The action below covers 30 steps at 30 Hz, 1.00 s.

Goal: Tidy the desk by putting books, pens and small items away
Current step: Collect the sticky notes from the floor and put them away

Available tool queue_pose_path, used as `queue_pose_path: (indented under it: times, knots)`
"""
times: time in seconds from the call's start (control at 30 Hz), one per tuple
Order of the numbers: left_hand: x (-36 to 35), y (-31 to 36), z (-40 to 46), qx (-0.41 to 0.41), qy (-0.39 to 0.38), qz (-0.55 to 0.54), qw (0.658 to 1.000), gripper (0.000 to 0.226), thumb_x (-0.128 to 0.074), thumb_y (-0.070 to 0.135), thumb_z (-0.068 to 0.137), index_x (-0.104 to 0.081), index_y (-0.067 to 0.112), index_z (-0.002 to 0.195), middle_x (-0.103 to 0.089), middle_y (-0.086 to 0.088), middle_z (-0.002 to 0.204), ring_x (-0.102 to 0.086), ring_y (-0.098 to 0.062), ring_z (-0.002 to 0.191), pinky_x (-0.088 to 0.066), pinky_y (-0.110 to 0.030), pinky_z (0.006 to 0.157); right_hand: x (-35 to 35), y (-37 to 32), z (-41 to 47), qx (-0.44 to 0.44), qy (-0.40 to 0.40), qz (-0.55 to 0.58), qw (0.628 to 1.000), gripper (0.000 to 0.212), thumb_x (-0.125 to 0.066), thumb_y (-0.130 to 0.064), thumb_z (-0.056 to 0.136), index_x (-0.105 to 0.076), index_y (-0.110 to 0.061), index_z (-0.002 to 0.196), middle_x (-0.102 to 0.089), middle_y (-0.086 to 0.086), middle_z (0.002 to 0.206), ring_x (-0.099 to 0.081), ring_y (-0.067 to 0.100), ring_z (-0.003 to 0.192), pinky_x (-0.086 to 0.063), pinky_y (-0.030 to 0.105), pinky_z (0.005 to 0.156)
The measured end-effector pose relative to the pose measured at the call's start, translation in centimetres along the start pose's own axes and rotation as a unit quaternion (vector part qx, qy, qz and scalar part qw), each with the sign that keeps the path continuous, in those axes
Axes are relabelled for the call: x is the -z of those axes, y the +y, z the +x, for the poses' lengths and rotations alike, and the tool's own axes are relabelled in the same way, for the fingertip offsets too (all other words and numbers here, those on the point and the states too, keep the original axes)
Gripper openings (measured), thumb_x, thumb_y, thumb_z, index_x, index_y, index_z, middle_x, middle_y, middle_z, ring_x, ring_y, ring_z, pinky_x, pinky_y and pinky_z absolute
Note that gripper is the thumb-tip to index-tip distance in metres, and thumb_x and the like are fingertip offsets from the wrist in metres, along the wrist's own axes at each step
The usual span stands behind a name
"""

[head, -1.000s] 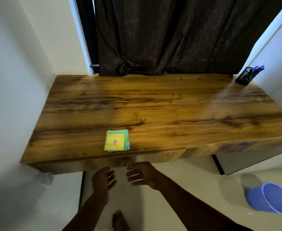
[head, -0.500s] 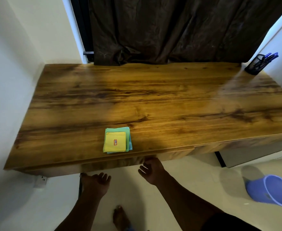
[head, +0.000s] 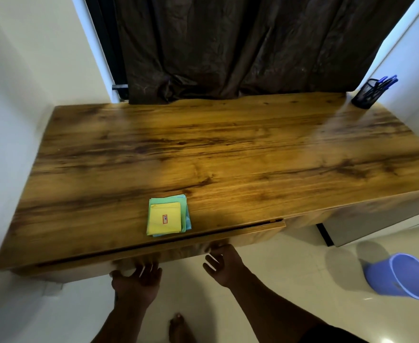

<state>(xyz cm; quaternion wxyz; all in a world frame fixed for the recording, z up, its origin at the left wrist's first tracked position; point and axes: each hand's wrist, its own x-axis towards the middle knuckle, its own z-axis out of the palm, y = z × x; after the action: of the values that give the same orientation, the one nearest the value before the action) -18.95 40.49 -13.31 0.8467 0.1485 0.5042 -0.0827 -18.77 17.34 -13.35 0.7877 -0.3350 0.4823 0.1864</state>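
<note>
A stack of paper squares (head: 165, 217), yellow on top of green and blue, lies near the front edge of the wooden desk (head: 203, 149). Just below it the drawer front (head: 253, 235) stands slightly out, with a dark gap along its top. My left hand (head: 136, 280) and my right hand (head: 222, 264) are both at the drawer front's lower edge, fingers hooked up under it. The fingertips are blurred. A black mesh pen holder (head: 366, 95) with blue pens stands at the desk's far right corner.
A dark curtain (head: 228, 45) hangs behind the desk, and white walls close in on both sides. A blue bucket (head: 401, 276) lies tipped on the tiled floor at the right. My bare foot (head: 178, 328) is below the drawer.
Both hands have moved up from open air to the drawer front's lower edge. The drawer, flush before, now shows a gap along its top.
</note>
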Motion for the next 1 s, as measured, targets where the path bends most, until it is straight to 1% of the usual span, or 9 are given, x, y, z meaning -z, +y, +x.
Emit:
queue_pose_path:
  times: [0.07,0.17,0.23,0.3,0.43,0.6,0.77,0.9,1.0]
  knots:
    - [0.7,-0.1,-0.2,0.006,-0.006,0.002,1.0,0.071,-0.031,0.071,0.094,-0.054,0.012,0.124,-0.056,-0.014,0.136,-0.052,-0.035,0.131,-0.032,-0.049,0.115,0.5,0.3,-0.6,0.003,-0.008,0.001,1.0,0.027,-0.056,0.007,0.085,-0.061,-0.007,0.107,-0.062,0.018,0.117,-0.056,0.035,0.12,-0.044,0.053,0.108]
    - [2.0,-0.5,-1.1,0.004,-0.028,-0.003,1.0,0.068,-0.031,0.07,0.094,-0.057,0.01,0.113,-0.059,-0.016,0.126,-0.052,-0.036,0.129,-0.03,-0.049,0.116,1.5,1.0,-1.2,0.004,-0.02,-0.004,1.0,0.036,-0.056,0.008,0.085,-0.06,-0.005,0.118,-0.064,0.019,0.118,-0.058,0.035,0.118,-0.045,0.054,0.108]
    - [3.2,-0.8,-1.7,0.004,-0.036,-0.001,0.999,0.067,-0.032,0.069,0.095,-0.058,0.01,0.112,-0.06,-0.016,0.127,-0.052,-0.037,0.127,-0.03,-0.049,0.117,2.5,1.7,-1.6,0.0,-0.029,-0.005,1.0,0.039,-0.056,0.008,0.086,-0.06,-0.004,0.122,-0.065,0.018,0.118,-0.06,0.035,0.117,-0.047,0.052,0.106]
    - [4.4,-1.1,-2.0,0.006,-0.033,0.007,0.999,0.069,-0.032,0.069,0.094,-0.058,0.01,0.117,-0.059,-0.017,0.13,-0.052,-0.038,0.128,-0.029,-0.05,0.117,3.3,2.3,-2.1,-0.005,-0.037,-0.002,0.999,0.039,-0.057,0.007,0.086,-0.06,-0.005,0.122,-0.067,0.018,0.119,-0.062,0.035,0.117,-0.049,0.051,0.103]
    - [6.8,-2.1,-2.3,0.001,-0.018,0.016,1.0,0.076,-0.03,0.071,0.093,-0.052,0.014,0.138,-0.055,-0.016,0.141,-0.05,-0.038,0.133,-0.028,-0.05,0.118,5.2,3.8,-3.3,-0.013,-0.043,-0.008,0.999,0.035,-0.057,0.006,0.086,-0.062,-0.006,0.118,-0.07,0.015,0.111,-0.063,0.034,0.116,-0.048,0.052,0.105]
    - [9.8,-3.8,-3.7,-0.013,-0.014,0.025,1.0,0.077,-0.031,0.071,0.093,-0.052,0.015,0.141,-0.056,-0.016,0.141,-0.05,-0.037,0.132,-0.029,-0.05,0.118,8.0,5.5,-4.7,-0.021,-0.042,-0.021,0.999,0.044,-0.058,0.005,0.086,-0.061,-0.008,0.127,-0.069,0.015,0.122,-0.063,0.034,0.116,-0.05,0.05,0.101]
    - [13.1,-5.0,-5.2,-0.019,-0.012,0.026,0.999,0.074,-0.031,0.071,0.093,-0.055,0.017,0.138,-0.057,-0.015,0.14,-0.053,-0.036,0.129,-0.03,-0.048,0.117,10.8,7.5,-6.4,-0.032,-0.049,-0.037,0.998,0.039,-0.057,0.003,0.087,-0.062,-0.007,0.124,-0.066,0.017,0.128,-0.061,0.034,0.119,-0.05,0.049,0.101]
    - [15.2,-6.1,-6.5,-0.017,-0.019,0.027,0.999,0.071,-0.034,0.072,0.092,-0.06,0.017,0.129,-0.06,-0.016,0.136,-0.055,-0.036,0.127,-0.03,-0.048,0.117,12.8,8.8,-7.2,-0.043,-0.037,-0.053,0.997,0.039,-0.058,0.002,0.086,-0.062,-0.008,0.124,-0.066,0.016,0.131,-0.064,0.033,0.116,-0.053,0.046,0.091]
    - [17.1,-6.7,-7.6,-0.02,-0.02,0.03,0.999,0.068,-0.034,0.072,0.091,-0.063,0.016,0.119,-0.062,-0.016,0.134,-0.057,-0.036,0.124,-0.03,-0.048,0.116,14.1,9.9,-7.9,-0.051,-0.04,-0.065,0.996,0.034,-0.059,0.002,0.086,-0.064,-0.01,0.118,-0.069,0.015,0.128,-0.065,0.033,0.115,-0.051,0.049,0.098]
